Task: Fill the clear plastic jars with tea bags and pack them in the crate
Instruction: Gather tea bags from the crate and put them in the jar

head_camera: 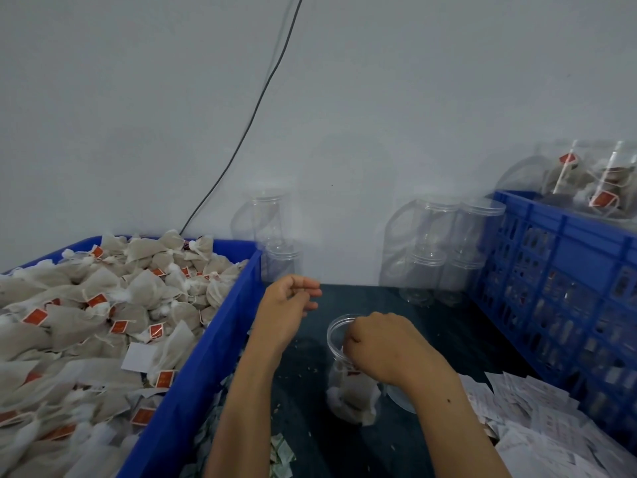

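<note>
A clear plastic jar (pixel 339 384) stands on the dark table in front of me, partly filled with tea bags. My right hand (pixel 382 343) is over its open mouth with fingers curled down into it; whether they hold a bag is hidden. My left hand (pixel 287 305) hovers to the left of the jar, fingers loosely curled and holding nothing. A blue bin (pixel 206 357) on the left is heaped with tea bags (pixel 86 312) carrying red tags. The blue crate (pixel 551 270) on the right holds filled jars (pixel 593 181).
Empty clear jars (pixel 437 250) are stacked against the white wall at the back, more of them (pixel 272 229) behind the bin. A pile of small white paper slips (pixel 537 422) lies at the right front. A black cable (pixel 248 122) runs down the wall.
</note>
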The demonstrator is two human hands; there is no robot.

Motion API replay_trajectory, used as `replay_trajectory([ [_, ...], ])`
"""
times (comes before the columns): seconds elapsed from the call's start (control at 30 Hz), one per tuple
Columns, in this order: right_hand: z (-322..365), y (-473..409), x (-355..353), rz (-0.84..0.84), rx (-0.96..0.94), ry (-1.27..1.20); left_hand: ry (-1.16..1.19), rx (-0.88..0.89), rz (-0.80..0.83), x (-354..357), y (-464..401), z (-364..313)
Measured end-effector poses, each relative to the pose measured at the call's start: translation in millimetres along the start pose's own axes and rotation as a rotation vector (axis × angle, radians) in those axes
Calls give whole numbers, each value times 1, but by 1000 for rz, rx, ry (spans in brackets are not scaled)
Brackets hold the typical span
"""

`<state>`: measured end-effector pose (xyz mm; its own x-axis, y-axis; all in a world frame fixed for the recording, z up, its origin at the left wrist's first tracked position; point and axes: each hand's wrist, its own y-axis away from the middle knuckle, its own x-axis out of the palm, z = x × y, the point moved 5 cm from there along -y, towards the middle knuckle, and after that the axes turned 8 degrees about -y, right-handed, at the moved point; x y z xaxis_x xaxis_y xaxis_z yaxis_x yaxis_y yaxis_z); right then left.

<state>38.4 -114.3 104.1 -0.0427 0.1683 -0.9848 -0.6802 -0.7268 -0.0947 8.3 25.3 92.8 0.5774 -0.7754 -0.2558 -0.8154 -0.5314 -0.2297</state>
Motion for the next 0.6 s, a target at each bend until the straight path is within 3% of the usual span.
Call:
replay_trajectory([
  [0.13, -7, -1, -8, -86, -42, -239, 39, -44, -41, -4, -2, 5],
  [0.37, -43, 16, -41, -454, -121, -823, 117, -102, -168, -12, 9, 4],
  [0.6, -66, 29, -22, -549, 23, -1147, -392, -115, -10, -10, 49, 35],
])
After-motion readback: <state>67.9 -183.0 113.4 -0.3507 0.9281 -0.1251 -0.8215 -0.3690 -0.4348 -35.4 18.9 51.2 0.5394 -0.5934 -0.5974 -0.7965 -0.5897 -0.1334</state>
